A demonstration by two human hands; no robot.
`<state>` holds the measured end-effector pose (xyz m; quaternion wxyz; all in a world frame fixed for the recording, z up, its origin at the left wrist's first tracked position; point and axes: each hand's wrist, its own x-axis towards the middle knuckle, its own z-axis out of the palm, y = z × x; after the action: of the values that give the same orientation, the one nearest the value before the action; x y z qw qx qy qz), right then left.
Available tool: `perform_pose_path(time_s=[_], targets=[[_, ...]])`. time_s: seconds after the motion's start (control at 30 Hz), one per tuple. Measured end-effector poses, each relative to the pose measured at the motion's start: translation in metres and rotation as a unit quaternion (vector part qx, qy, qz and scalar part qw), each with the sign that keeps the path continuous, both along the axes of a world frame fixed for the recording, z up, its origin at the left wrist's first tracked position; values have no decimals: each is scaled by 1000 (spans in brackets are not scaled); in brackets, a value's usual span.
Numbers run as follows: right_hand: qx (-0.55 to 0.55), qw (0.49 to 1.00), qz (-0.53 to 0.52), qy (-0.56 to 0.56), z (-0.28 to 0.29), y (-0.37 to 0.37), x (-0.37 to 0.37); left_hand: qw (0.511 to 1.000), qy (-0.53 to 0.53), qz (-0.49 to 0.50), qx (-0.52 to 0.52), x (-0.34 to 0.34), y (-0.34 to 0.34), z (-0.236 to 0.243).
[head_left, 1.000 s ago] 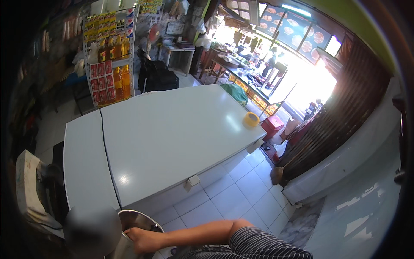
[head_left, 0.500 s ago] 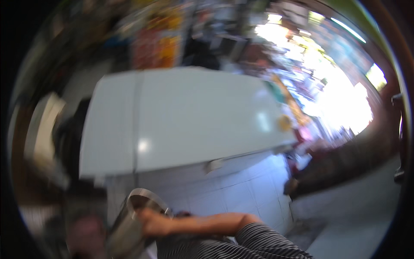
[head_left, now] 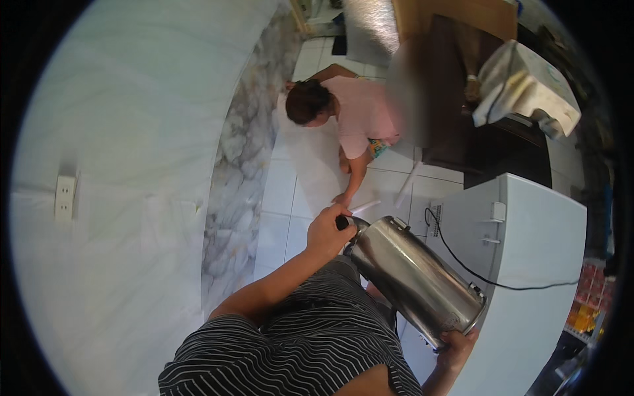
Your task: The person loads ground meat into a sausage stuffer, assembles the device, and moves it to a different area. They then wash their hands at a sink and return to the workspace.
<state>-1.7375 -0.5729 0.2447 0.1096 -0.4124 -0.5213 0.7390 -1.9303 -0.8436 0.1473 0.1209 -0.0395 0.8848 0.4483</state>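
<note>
Both hands carry the steel kettle tilted on its side: the left hand grips its black handle, the right hand closes under its base for support. Another person crouches on the tiled floor ahead.

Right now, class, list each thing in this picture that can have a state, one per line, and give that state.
Steel kettle: lifted, tilted almost on its side, held at both ends.
Left hand: closed around the kettle's black handle.
Right hand: fingers cupped under the kettle's base.
White chest freezer: lid shut.
Black cord: lying loose across the freezer.
Wall socket: nothing plugged in.
</note>
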Motion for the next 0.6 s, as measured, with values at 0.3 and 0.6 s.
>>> perform_pose_path(time_s=[0.3,0.6], targets=[[15,997,72,-40,-40,-20,-53,993,8,115,-9,-5,-62,-31],[-5,985,152,-81,-46,-26,-98,974,-34,223,-3,25,-87,-28]])
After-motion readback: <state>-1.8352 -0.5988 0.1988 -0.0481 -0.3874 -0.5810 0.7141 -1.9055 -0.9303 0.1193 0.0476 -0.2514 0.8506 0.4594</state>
